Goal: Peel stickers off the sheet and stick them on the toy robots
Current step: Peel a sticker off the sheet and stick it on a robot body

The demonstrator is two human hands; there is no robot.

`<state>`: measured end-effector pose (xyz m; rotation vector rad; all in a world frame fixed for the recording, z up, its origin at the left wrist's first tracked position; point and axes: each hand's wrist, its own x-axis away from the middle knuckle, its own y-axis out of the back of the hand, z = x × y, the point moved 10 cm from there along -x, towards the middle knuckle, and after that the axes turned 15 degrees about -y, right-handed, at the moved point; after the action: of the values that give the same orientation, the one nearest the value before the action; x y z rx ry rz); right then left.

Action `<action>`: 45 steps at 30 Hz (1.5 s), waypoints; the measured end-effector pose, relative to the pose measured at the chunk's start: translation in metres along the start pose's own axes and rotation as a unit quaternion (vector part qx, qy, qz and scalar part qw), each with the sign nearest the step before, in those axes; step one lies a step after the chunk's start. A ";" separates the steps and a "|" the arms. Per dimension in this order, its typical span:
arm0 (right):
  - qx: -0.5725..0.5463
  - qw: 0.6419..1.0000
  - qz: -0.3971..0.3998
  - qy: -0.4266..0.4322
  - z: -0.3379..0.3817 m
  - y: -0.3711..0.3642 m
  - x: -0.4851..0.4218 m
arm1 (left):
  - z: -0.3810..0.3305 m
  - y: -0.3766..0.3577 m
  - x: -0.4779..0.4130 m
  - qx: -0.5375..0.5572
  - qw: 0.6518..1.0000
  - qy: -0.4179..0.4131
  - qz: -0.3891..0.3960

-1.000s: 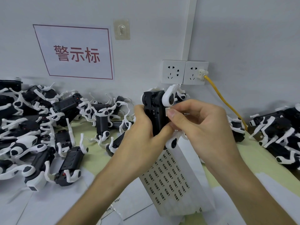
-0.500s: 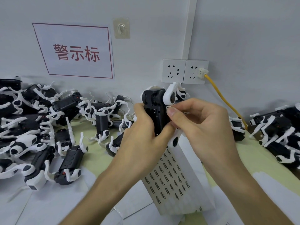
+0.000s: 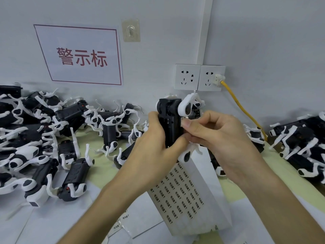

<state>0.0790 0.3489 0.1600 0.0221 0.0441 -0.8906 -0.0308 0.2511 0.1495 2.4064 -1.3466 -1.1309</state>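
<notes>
I'm watching the left hand [image 3: 154, 148] gripping the black toy robot [image 3: 168, 118] upright, just above the sticker sheet [image 3: 191, 194]. The right hand [image 3: 221, 138] is pinching the robot's side; its fingertips are covering that spot, so I'm not making out any sticker.

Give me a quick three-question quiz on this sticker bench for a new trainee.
1. True or false: the left hand grips a black robot.
2. Where is the sticker sheet? A: lying below the raised robot. B: taped to the wall. C: on top of the left pile.
3. Fill in: the cable plugged into the wall socket is ____.
Key: 1 true; 2 A; 3 yellow.
</notes>
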 end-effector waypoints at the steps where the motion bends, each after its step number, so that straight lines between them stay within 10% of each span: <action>1: 0.012 1.000 0.019 -0.001 -0.001 -0.003 -0.002 | 0.002 -0.002 0.000 0.029 1.000 0.009 0.006; 35: 0.004 0.979 0.192 0.062 -0.003 -0.029 -0.001 | 0.010 -0.024 -0.001 0.233 0.965 0.012 0.124; 45: 0.198 0.967 0.153 0.059 0.008 -0.014 0.003 | 0.038 -0.014 0.004 0.224 0.960 0.142 0.088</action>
<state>0.0698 0.3376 0.1682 0.4447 -0.0263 -0.5772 -0.0463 0.2637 0.1143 2.5384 -1.8187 -0.4440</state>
